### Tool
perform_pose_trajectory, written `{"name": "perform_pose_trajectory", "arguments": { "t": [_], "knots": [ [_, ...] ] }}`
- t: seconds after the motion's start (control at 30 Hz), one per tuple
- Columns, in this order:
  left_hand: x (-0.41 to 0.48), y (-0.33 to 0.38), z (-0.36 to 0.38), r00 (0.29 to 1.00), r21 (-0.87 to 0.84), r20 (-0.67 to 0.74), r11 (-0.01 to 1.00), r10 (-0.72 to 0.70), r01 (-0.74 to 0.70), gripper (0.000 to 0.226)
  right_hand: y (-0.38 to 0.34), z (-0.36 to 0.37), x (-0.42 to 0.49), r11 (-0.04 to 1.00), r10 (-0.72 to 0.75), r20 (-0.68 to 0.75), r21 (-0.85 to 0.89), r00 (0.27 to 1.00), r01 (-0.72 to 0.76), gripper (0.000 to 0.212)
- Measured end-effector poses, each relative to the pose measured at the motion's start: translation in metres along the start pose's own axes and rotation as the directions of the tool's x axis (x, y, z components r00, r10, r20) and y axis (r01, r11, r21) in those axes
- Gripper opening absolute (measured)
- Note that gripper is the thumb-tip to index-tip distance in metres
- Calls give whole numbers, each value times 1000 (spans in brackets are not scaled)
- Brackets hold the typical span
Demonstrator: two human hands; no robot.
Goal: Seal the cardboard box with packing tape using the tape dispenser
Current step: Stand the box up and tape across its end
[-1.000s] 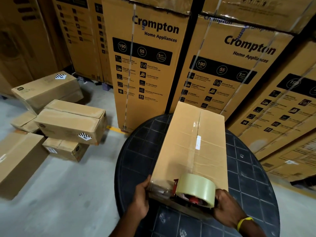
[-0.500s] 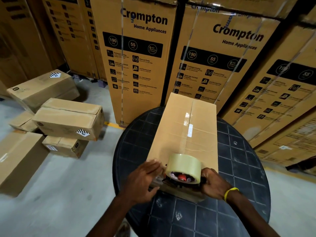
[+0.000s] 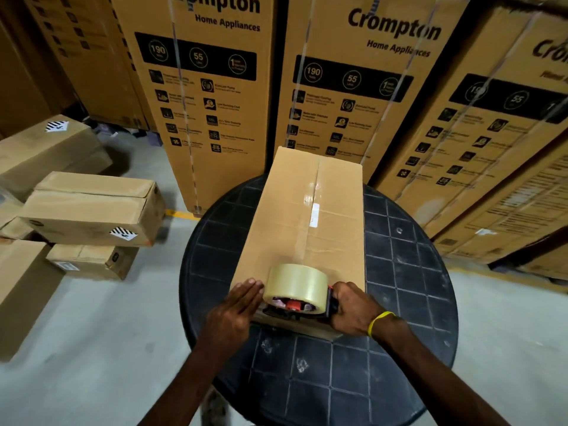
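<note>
While the near left corner of the cardboard box (image 3: 307, 216) is pressed by the straight fingers (image 3: 250, 289) of the left hand (image 3: 236, 309), the tape dispenser (image 3: 295, 307) is gripped at its handle by the curled fingers (image 3: 347, 290) of the right hand (image 3: 353, 309).
The dispenser, loaded with a roll of clear tape (image 3: 296, 282), is set on the box's top at the near edge, over the centre seam, along which a glossy strip of tape (image 3: 309, 229) is seen. A yellow wristband (image 3: 379, 321) is worn on the right wrist. The box is laid lengthwise on a round black table (image 3: 405, 272) marked with a grid pattern. Beyond the table, tall printed cartons (image 3: 209, 87) are stood side by side, and smaller brown boxes (image 3: 89, 207) are piled on the grey concrete floor (image 3: 92, 348) to the left.
</note>
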State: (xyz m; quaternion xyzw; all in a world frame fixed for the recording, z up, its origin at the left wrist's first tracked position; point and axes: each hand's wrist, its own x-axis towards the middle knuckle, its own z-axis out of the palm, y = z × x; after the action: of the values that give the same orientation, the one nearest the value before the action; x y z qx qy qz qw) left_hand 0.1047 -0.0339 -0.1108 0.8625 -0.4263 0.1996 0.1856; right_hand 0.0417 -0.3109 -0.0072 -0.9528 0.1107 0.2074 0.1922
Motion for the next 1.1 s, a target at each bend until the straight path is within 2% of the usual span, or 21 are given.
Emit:
{"name": "perform_pose_trajectory", "arguments": {
  "t": [0.13,0.23,0.33,0.47,0.63,0.77,0.9,1.0,1.07,1.1],
  "knots": [
    [1,-3,-5,1000,-28,1,1000,5,-5,60,33,-9,-13,1000,5,-1,-26,1000,-5,25],
    [3,0,-7,1000,-16,-19,1000,4,-5,57,89,-27,-41,1000,17,13,-6,1000,-17,38],
    [4,6,-8,1000,12,-20,1000,4,-4,54,133,-41,-69,999,28,-2,37,1000,-28,37],
    [7,7,-14,999,42,-9,998,38,-38,52,152,-42,-77,995,2,-24,96,1000,0,28],
    [13,12,-22,999,71,26,996,42,-44,53,179,-46,-79,998,-33,-11,55,999,33,37],
    [11,15,-21,999,85,42,996,-6,2,50,197,-50,-84,999,-40,5,22,999,40,43],
    [12,14,-23,994,77,107,997,-33,25,48,201,-53,-84,997,-74,4,26,997,73,37],
    [21,19,-34,956,97,255,987,-147,126,52,207,-51,-85,996,-91,-6,6,996,91,37],
    [42,42,-41,919,103,306,968,-248,228,51,214,-46,-86,995,-96,-20,-27,995,95,35],
    [57,62,-41,907,53,318,961,-275,273,47,218,-43,-86,995,-88,-22,-54,996,87,31]
  ]
}}
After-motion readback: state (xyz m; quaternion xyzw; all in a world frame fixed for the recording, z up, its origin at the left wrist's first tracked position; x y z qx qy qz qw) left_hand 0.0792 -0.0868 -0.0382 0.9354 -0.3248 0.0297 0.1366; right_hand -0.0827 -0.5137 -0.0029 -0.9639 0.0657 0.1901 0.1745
